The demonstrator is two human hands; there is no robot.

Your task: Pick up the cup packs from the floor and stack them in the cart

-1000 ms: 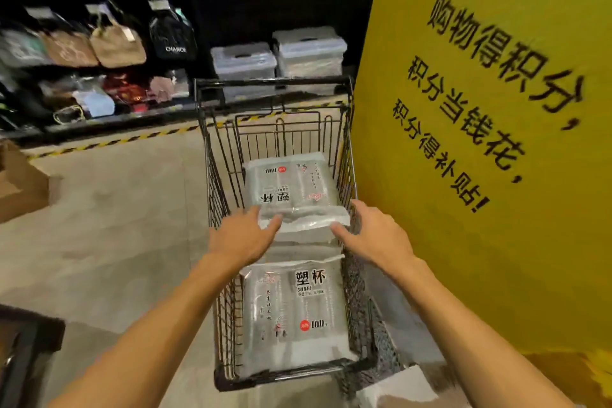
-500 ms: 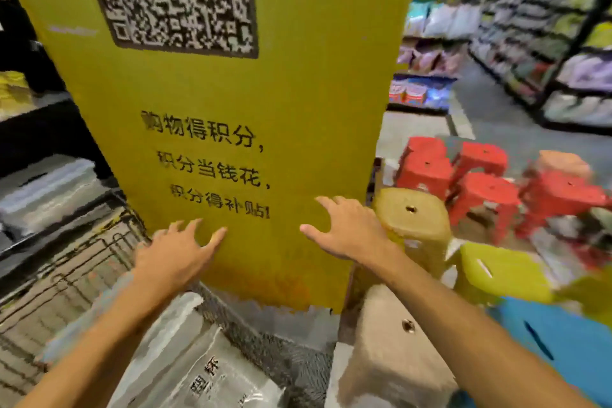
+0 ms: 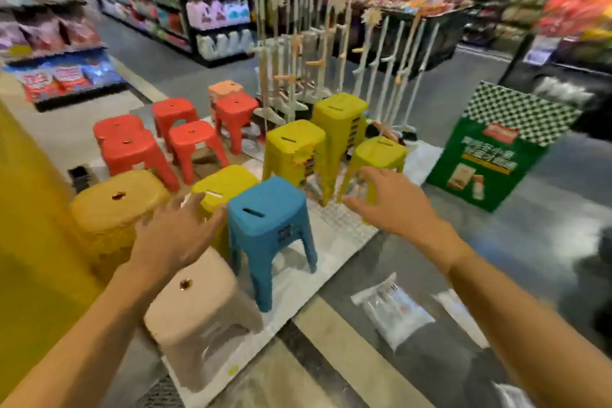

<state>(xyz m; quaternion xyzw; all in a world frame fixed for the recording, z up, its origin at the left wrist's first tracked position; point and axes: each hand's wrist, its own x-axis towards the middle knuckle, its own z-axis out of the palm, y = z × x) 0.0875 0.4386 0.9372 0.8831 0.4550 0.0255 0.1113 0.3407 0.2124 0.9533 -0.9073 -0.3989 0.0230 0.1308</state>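
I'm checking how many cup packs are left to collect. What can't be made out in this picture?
- Cup pack on the floor, head view: print blurred, unreadable.
- Second pack: right forearm covers part.
- Third pack: cut by the bottom edge.
- Cart: out of frame.
- Left hand, right hand: empty, blurred.

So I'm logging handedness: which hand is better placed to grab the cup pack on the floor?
Probably the right hand: open and empty, on the same side as the cup pack. The left hand hovers over the stools, farther off.
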